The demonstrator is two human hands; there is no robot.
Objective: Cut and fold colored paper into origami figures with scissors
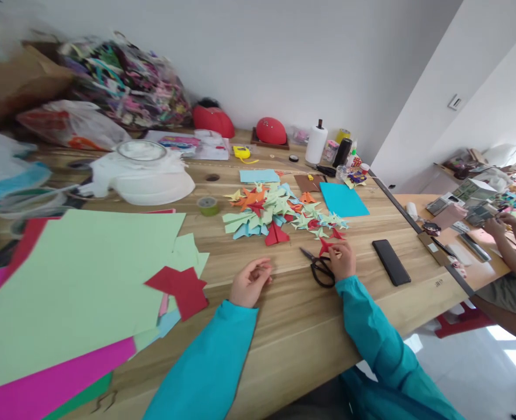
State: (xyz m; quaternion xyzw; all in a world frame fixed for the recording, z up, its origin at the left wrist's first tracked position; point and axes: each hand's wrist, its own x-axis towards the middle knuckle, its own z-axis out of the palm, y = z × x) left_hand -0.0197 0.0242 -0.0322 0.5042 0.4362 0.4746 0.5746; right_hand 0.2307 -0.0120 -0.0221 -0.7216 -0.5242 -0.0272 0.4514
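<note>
My right hand (342,261) pinches a small folded red paper star (326,246) at the near right edge of a heap of origami. Just left of that hand, black-handled scissors (321,271) lie on the table, their blades pointing up and left. My left hand (251,282) hovers near the table with its fingers curled together, and nothing shows in them. Behind both hands spreads the heap of folded paper pieces (267,204) in pale green, orange, red and light blue. A red folded paper plane (277,234) lies at its near side.
Large pale green sheets (91,280) cover the left side, with red paper offcuts (181,289) on their edge. A phone (391,262) lies to the right, and a blue sheet (344,199) lies farther back. Green tape (208,205) sits left of the heap. Another person's hands (501,224) work at the far right.
</note>
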